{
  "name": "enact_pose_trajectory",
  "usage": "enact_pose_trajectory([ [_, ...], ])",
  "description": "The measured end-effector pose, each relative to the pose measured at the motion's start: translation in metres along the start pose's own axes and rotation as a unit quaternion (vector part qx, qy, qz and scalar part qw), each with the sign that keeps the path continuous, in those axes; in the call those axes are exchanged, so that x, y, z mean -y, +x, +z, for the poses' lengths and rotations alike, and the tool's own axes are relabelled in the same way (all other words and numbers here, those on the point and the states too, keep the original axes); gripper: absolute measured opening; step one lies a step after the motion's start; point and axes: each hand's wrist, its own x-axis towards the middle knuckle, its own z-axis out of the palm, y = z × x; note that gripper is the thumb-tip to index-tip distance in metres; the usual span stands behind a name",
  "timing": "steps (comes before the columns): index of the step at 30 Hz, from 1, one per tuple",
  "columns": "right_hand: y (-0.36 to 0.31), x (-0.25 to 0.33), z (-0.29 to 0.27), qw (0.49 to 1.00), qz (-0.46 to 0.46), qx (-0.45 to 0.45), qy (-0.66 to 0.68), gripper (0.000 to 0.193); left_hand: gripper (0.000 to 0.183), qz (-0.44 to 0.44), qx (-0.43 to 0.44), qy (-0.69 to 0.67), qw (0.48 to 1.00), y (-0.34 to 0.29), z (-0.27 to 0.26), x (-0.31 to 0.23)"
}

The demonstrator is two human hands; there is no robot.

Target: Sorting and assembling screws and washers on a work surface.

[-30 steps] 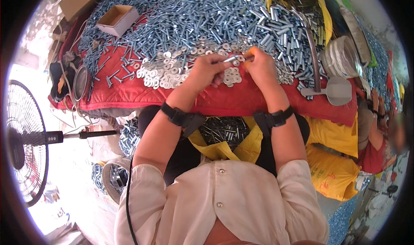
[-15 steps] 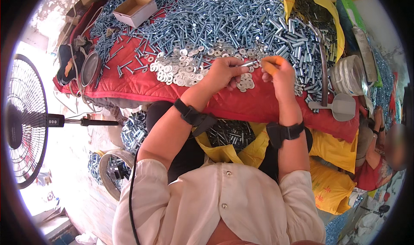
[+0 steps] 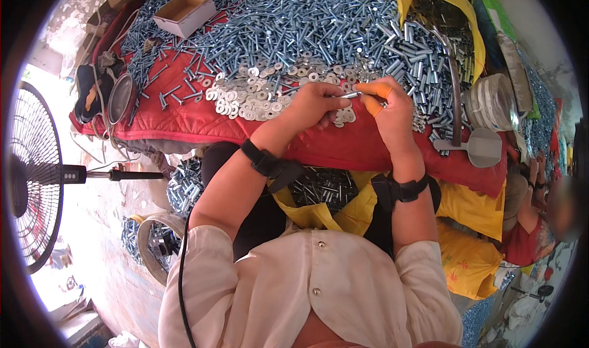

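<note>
My left hand (image 3: 314,107) is closed around a short silvery bolt (image 3: 350,95), which points to the right just above the red padded cloth (image 3: 288,144). At the bolt's right end, my right hand (image 3: 394,110) pinches with thumb and forefinger, both wearing orange finger covers. Whether a small part sits between those fingertips is hidden. Flat round washers (image 3: 250,96) lie in a heap beside and beyond my left hand. Past both hands spreads a big pile of bluish bolts (image 3: 276,32), with metal sleeves (image 3: 423,60) to the right.
A small open box (image 3: 185,15) rests on the bolts. A grey scoop (image 3: 483,147) and stacked round rolls (image 3: 491,106) are at the right. Yellow sacks (image 3: 469,259) lie below them. A fan (image 3: 37,176) stands left; another person (image 3: 524,237) sits far right.
My right hand has come slightly left, and its fingers now meet the bolt's end. My left hand keeps its hold. The whole view has shifted a little.
</note>
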Motion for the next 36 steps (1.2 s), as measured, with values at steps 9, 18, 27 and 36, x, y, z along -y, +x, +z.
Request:
enact_pose_trajectory([
  [9,-0.001,-0.001,-0.007,0.991,0.088,0.059,0.076,0.019,0.022,0.000,0.014,-0.004,1.000,0.000,0.005,0.002],
  [18,-0.002,-0.009,-0.008,0.978,0.160,0.042,0.129,0.016,0.018,0.026,0.006,0.049,0.998,-0.004,0.013,-0.005],
  [27,-0.002,-0.006,-0.006,0.997,0.030,0.017,0.074,0.015,0.020,0.015,0.026,-0.034,0.999,0.001,0.006,0.003],
  [36,-0.004,-0.002,-0.004,0.995,0.073,-0.074,-0.011,0.020,0.020,0.028,0.011,-0.041,0.999,-0.003,0.013,-0.003],
])
